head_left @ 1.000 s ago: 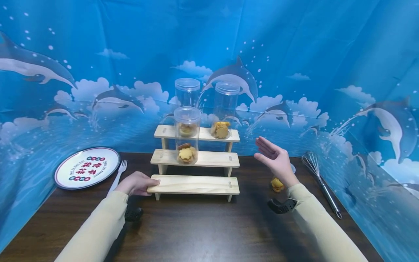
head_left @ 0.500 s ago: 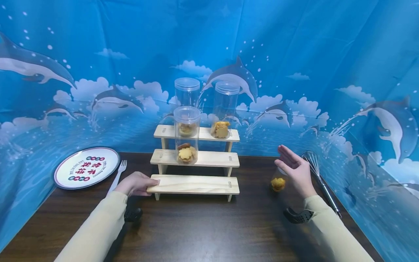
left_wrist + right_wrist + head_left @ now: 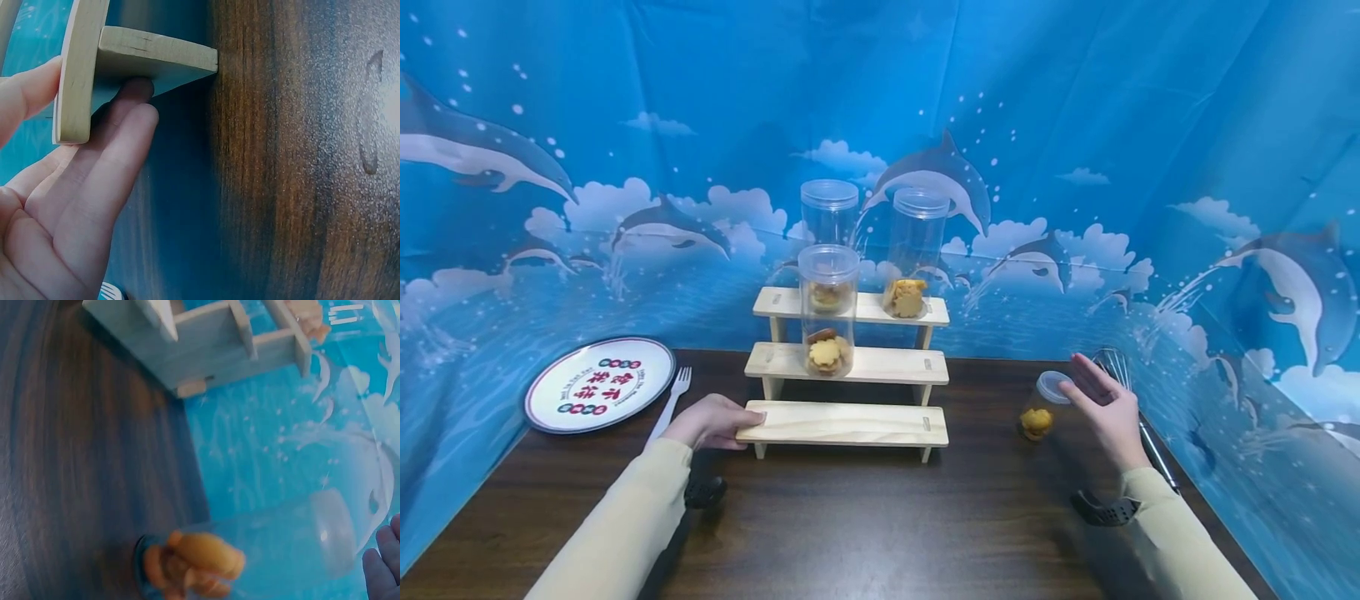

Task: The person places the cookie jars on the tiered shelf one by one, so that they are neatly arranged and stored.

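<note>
My left hand [image 3: 713, 420] pinches the left end of the lowest board [image 3: 850, 422] of a three-step wooden display stand [image 3: 880, 364]. In the left wrist view, the thumb lies over the board and the other fingers reach beneath it. On the right, my right hand [image 3: 1108, 417] is held with fingers extended beside a clear lidded cookie jar [image 3: 1039, 414] that stands on the table. The right wrist view shows this jar's translucent lid [image 3: 333, 532] close to the fingertips [image 3: 380, 575], and yellow-brown cookies at its bottom.
One cookie jar [image 3: 829, 321] stands on the middle step; two more, a left jar [image 3: 829, 204] and a right jar [image 3: 917, 250], occupy the top step. A white plate [image 3: 598, 385] and fork [image 3: 670, 402] lie left. Behind my right hand is a whisk [image 3: 1159, 454]. A dolphin-print curtain [image 3: 880, 83] hangs behind.
My right hand has moved right and lower, from in front of the right-hand jar to its right side, uncovering the lid. The left hand has stayed on the board.
</note>
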Available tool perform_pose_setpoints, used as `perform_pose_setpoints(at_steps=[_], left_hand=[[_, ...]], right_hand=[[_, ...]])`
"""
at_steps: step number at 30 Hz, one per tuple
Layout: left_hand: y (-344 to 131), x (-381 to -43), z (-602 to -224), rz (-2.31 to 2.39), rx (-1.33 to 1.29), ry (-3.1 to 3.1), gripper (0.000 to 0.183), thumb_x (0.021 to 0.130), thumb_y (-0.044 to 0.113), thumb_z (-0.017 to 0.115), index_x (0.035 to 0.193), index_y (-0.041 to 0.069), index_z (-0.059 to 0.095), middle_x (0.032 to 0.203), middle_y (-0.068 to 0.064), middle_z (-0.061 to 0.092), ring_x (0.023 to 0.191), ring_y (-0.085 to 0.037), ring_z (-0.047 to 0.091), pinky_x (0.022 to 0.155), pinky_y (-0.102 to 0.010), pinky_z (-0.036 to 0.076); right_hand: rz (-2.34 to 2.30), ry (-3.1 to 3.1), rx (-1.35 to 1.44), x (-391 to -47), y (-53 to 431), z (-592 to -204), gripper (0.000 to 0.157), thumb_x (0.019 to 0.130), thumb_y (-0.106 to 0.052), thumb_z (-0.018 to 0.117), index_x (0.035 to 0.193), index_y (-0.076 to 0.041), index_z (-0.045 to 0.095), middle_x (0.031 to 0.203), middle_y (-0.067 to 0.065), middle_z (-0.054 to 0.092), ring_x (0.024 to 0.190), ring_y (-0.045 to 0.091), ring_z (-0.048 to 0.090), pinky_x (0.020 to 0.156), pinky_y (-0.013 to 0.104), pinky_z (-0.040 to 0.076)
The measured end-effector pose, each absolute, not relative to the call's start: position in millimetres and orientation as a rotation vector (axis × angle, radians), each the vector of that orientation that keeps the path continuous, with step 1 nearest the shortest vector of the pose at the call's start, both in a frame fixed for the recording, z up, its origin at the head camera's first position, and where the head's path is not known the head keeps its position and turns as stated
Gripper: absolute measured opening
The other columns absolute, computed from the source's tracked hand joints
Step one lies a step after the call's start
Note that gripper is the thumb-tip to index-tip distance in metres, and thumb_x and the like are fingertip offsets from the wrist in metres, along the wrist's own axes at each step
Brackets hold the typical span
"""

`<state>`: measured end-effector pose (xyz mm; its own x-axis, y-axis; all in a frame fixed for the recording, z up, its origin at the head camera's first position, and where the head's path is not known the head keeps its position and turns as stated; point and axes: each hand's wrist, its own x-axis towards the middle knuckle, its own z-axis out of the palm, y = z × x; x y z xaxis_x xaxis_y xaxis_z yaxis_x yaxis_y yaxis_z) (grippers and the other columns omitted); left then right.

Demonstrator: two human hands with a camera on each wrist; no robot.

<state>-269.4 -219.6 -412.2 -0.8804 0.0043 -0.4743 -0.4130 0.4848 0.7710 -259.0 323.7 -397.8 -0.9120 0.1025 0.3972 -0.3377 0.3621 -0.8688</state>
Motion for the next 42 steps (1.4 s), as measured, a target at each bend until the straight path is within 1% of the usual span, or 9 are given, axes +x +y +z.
perform_pose_setpoints(at_steps=[4, 6, 12, 14, 19, 27, 33, 42], left_hand=[[-219.8, -267.7, -412.9, 1.384, -0.343, 2.31, 0.045, 0.088, 0.021, 0.066, 0.11, -0.016, 0.056, 0.073, -0.006, 0.063, 0.063, -0.013, 0.062, 0.063, -0.025, 0.057], [-219.7, -267.2, -412.9, 1.387, -0.346, 2.31, 0.044, 0.088, 0.021, 0.066, 0.11, -0.016, 0.056, 0.073, -0.006, 0.063, 0.063, -0.013, 0.062, 0.063, -0.025, 0.057], [-217.7, -268.3, -411.1, 1.414, -0.349, 2.294, 0.045, 0.088, 0.019, 0.066, 0.111, -0.017, 0.055, 0.072, -0.005, 0.063, 0.062, -0.011, 0.062, 0.063, -0.025, 0.057], [-217.3, -268.5, -411.1, 1.42, -0.345, 2.289, 0.045, 0.088, 0.019, 0.066, 0.112, -0.017, 0.054, 0.071, -0.005, 0.063, 0.062, -0.011, 0.062, 0.063, -0.025, 0.057], [-216.8, -268.9, -411.4, 1.404, -0.344, 2.3, 0.045, 0.088, 0.02, 0.066, 0.112, -0.017, 0.055, 0.072, -0.005, 0.063, 0.062, -0.012, 0.062, 0.062, -0.025, 0.057], [-219.1, -269.2, -412.6, 1.404, -0.33, 2.29, 0.046, 0.089, 0.021, 0.065, 0.114, -0.017, 0.054, 0.075, -0.007, 0.063, 0.065, -0.013, 0.063, 0.065, -0.026, 0.057], [-219.0, -267.7, -411.6, 1.415, -0.321, 2.276, 0.046, 0.09, 0.02, 0.064, 0.114, -0.018, 0.054, 0.075, -0.006, 0.064, 0.065, -0.012, 0.063, 0.065, -0.025, 0.057], [-220.5, -269.4, -411.5, 1.392, -0.336, 2.278, 0.047, 0.09, 0.023, 0.065, 0.114, -0.016, 0.055, 0.078, -0.008, 0.064, 0.068, -0.015, 0.064, 0.067, -0.026, 0.057]], right_hand=[[1.575, -2.273, 0.145, -261.9, 329.4, -408.4, 0.056, 0.09, -0.014, 0.065, 0.14, -0.002, 0.044, 0.142, 0.015, 0.045, 0.121, 0.0, 0.051, 0.087, 0.006, 0.043], [1.555, -2.293, 0.123, -263.4, 330.8, -412.2, 0.057, 0.09, -0.016, 0.065, 0.141, -0.002, 0.043, 0.143, 0.018, 0.044, 0.123, 0.004, 0.05, 0.087, 0.006, 0.043], [1.48, -2.381, 0.042, -269.2, 335.0, -421.2, 0.059, 0.091, -0.023, 0.064, 0.142, -0.005, 0.041, 0.144, 0.018, 0.042, 0.13, 0.021, 0.045, 0.085, 0.004, 0.042], [1.456, -2.422, 0.029, -270.4, 335.8, -423.4, 0.06, 0.091, -0.026, 0.064, 0.143, -0.006, 0.041, 0.144, 0.018, 0.042, 0.13, 0.027, 0.044, 0.084, 0.003, 0.041], [1.425, -2.475, 0.012, -271.5, 335.5, -425.4, 0.062, 0.09, -0.031, 0.064, 0.143, -0.008, 0.041, 0.142, 0.018, 0.044, 0.127, 0.035, 0.045, 0.08, 0.002, 0.042], [1.392, -2.481, -0.033, -271.5, 332.3, -425.6, 0.063, 0.089, -0.037, 0.065, 0.141, -0.007, 0.045, 0.138, 0.02, 0.05, 0.124, 0.038, 0.049, 0.074, 0.002, 0.043], [1.4, -2.479, -0.057, -271.8, 332.4, -427.4, 0.064, 0.089, -0.038, 0.065, 0.141, -0.007, 0.044, 0.138, 0.02, 0.049, 0.124, 0.039, 0.048, 0.074, 0.002, 0.043], [1.416, -2.48, -0.08, -272.5, 331.4, -427.6, 0.066, 0.088, -0.039, 0.065, 0.141, -0.006, 0.044, 0.136, 0.022, 0.05, 0.123, 0.039, 0.048, 0.073, 0.003, 0.044]])
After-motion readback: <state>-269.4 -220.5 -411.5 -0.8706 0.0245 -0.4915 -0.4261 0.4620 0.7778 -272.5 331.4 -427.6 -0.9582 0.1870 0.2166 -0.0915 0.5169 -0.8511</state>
